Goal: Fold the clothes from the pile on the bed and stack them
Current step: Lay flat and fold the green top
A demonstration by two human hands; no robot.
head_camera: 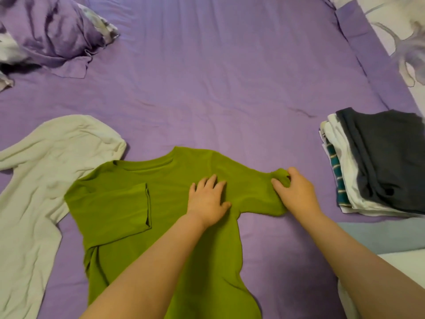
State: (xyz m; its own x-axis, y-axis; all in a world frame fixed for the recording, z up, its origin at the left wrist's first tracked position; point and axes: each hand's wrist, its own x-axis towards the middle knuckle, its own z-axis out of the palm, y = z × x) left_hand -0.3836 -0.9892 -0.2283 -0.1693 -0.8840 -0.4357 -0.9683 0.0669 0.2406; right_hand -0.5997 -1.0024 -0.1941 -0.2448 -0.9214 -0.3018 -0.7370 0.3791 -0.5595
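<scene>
Stack (377, 162) built; left hand (207, 199) flat on green shirt (128, 203), right hand (296, 192) pinching its sleeve; white top (46, 162) waits.

You get soft, even indoor light with no glare; its source is perhaps overhead, hard to tell. Only faint shadows lie under your forearms on the smooth purple bed sheet (207, 77). The wide lens bends the edges, and the crumpled purple patterned pillow (50, 31) looks slightly smeared.

No text, label, brand, number or sign could be read on anything in the head camera's view.
</scene>
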